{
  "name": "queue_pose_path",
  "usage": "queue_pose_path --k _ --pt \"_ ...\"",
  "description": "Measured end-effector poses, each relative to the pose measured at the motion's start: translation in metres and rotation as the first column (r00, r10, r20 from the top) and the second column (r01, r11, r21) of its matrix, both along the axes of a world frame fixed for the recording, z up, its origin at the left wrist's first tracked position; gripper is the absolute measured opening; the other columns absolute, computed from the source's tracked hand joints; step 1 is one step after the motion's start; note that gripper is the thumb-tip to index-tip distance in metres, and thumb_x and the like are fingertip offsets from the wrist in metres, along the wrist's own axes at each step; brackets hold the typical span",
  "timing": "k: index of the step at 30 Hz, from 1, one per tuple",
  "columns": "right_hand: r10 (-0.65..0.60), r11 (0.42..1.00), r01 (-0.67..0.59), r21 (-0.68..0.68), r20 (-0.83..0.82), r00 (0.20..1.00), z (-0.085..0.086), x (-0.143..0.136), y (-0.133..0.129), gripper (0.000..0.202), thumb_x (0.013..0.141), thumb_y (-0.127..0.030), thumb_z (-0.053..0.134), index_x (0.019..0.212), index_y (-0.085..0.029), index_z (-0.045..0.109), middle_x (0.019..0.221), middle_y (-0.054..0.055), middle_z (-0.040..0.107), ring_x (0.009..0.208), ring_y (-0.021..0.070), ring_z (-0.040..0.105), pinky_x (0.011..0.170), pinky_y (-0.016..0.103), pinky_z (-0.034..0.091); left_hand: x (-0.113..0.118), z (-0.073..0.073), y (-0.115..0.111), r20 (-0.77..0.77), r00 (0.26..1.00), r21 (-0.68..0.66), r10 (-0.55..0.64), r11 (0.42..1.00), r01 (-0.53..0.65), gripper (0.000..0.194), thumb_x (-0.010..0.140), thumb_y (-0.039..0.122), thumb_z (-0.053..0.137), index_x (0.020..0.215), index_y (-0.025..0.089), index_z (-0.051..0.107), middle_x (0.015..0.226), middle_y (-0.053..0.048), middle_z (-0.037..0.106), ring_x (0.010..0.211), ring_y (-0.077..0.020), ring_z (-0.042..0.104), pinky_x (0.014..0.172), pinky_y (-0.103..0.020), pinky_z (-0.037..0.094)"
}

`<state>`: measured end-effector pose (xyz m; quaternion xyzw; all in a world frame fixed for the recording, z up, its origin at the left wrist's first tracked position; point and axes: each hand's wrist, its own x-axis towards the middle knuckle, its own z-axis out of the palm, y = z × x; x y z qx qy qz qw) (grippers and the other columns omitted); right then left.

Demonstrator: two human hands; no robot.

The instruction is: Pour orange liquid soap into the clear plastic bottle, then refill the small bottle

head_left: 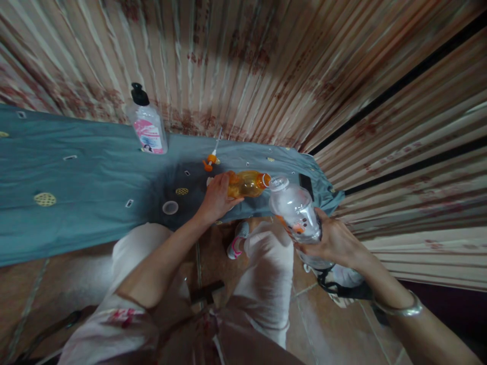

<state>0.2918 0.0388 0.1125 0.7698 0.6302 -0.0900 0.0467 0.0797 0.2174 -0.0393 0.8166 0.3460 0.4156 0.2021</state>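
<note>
My left hand is closed around an amber see-through bottle, which lies tipped on its side with its open neck pointing right. My right hand grips a large clear plastic bottle with an orange label. Its wide uncapped mouth is tilted toward the amber bottle's neck, and the two openings meet or nearly touch; I cannot tell which. Behind the amber bottle lies an orange pump head with its clear tube pointing away. A round whitish lid rests left of my left hand.
A clear pump bottle with a black top and pink label stands at the back left on the teal cloth. A dark flat object lies behind the clear bottle. Pleated curtains hang along the back and right.
</note>
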Motion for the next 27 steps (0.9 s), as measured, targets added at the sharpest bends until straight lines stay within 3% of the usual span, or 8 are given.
queue_pose_path --k 8,21,27 --pt "0.016 0.997 -0.017 -0.073 -0.014 1.000 0.017 0.001 0.005 0.059 0.060 -0.051 0.066 0.104 -0.016 0.047 0.063 -0.002 0.060 0.055 0.0192 0.060 0.050 0.026 0.039 0.000 0.000 0.000 0.010 1.000 -0.005 -0.009 1.000 0.009 0.072 0.065 0.036 0.077 0.122 0.015 0.039 0.117 -0.014 0.057 0.108 -0.0287 0.056 0.090 -0.044 0.047" --pt "0.015 0.998 -0.016 -0.066 -0.019 1.000 0.018 0.005 0.001 0.059 0.059 -0.048 0.067 0.105 -0.016 0.049 0.060 -0.003 0.060 0.048 0.0175 0.057 0.045 0.026 0.036 -0.001 0.005 -0.002 -0.032 0.999 -0.012 -0.019 1.000 0.018 0.070 0.063 0.038 0.078 0.118 0.015 0.042 0.114 -0.012 0.057 0.107 -0.0276 0.055 0.090 -0.043 0.047" --pt "0.049 0.996 -0.051 -0.066 -0.028 0.998 0.018 0.009 -0.004 0.058 0.060 -0.049 0.067 0.104 -0.017 0.049 0.063 -0.003 0.061 0.055 0.0187 0.061 0.050 0.026 0.039 0.000 0.005 -0.004 -0.054 0.998 -0.007 -0.029 1.000 0.029 0.068 0.064 0.037 0.078 0.117 0.017 0.042 0.113 -0.011 0.057 0.107 -0.0281 0.055 0.089 -0.043 0.047"
